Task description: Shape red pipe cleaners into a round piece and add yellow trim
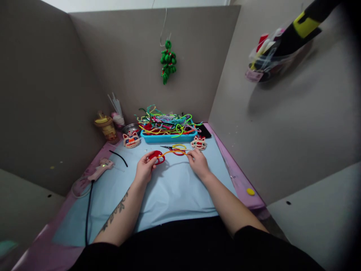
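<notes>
My left hand [145, 165] is closed on a red coiled pipe-cleaner piece [156, 157], its loops showing beyond the fingertips. From there an orange pipe cleaner [172, 151] arches across to my right hand [198, 162], which pinches its other end. Behind that strand lie scissors [177, 149] with yellow and red handles, blades pointing left. A cream, blue and orange animal-face figure [131, 140] sits beyond my left hand. Just past my right hand is a cream and red animal-face figure [199, 143].
A blue tray [169, 138] heaped with coloured pipe cleaners stands at the back. On the left are a pink glue gun [100, 168], its cord [89, 210], a black pipe cleaner [119, 158] and a cup [108, 129]. A phone [204, 131] lies back right; grey partitions enclose the table.
</notes>
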### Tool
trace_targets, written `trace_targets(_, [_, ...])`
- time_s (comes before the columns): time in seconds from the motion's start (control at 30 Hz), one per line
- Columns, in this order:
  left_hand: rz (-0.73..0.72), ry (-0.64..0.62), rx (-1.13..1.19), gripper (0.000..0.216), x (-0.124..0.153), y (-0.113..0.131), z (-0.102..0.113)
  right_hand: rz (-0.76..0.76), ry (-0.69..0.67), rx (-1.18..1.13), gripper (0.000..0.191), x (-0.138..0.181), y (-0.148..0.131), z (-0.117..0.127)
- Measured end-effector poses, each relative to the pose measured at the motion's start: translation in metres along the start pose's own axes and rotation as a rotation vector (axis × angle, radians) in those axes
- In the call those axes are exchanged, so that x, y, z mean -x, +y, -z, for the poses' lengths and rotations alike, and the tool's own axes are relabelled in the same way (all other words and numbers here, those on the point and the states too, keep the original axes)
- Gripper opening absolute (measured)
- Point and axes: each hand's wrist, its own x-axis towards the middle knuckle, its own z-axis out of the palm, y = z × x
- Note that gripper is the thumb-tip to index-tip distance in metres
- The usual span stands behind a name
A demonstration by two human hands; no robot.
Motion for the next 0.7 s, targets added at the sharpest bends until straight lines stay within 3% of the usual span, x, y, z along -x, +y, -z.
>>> trace_targets(0.1, [0.004, -0.016, -0.005, 0.055, 0.000, 0.000, 0.000, -0.079, 0.001, -0.210, 0.011, -0.001, 0.000, -0.005])
trace_targets(0.37, [0.044, -0.113, -0.027, 0.055, 0.006, -0.004, -0.009, -0.324, -0.128, -0.797, 0.035, 0.003, -0.016, -0.029])
trace_targets(0.7, [0.086, -0.184, 0.014, 0.055, 0.013, -0.008, -0.017, -0.519, -0.163, -1.061, 0.036, 0.003, -0.016, -0.035])
